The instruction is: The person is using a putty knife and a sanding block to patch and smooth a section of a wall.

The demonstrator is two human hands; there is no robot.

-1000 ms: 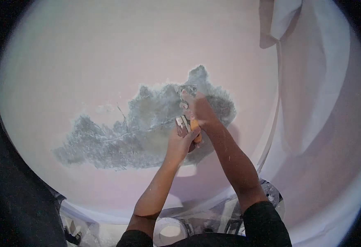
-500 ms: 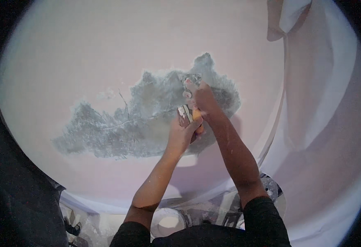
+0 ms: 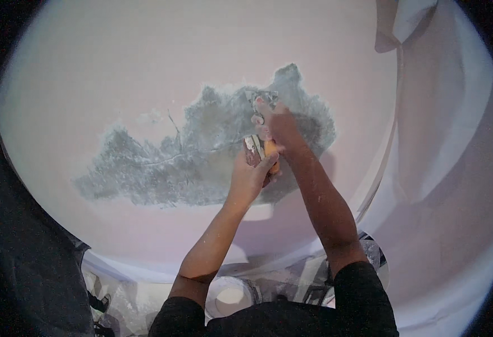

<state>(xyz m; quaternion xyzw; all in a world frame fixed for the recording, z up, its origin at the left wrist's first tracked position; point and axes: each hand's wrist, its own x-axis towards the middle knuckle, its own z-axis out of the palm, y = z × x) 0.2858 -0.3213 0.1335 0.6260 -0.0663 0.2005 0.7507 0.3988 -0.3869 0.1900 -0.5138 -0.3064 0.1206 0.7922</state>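
Observation:
A grey patch (image 3: 162, 174) with a ragged outline spreads over the pale pinkish wall (image 3: 117, 67). A thin crack line runs across it. My right hand (image 3: 280, 123) is closed round a putty knife (image 3: 265, 96), its fingers extended along the metal blade, which lies against the patch's upper part. Just below, my left hand (image 3: 247, 177) is closed on a reddish-brown tool (image 3: 253, 157) smeared with white putty; its exact kind is unclear. An orange handle (image 3: 271, 156) shows between the hands, seemingly the knife's, close to my left thumb.
Below stands a round white bucket (image 3: 229, 297) with pale material inside, on a dusty, splattered floor (image 3: 139, 306). Whitish sheeting (image 3: 443, 140) hangs at the right, dark cloth (image 3: 27, 247) at the left. Part of a person's shoe (image 3: 106, 303) shows at lower left.
The view has shifted slightly, so the patch sits a little higher and further right. Both hands keep their tools, and the blade stays at the upper part of the patch.

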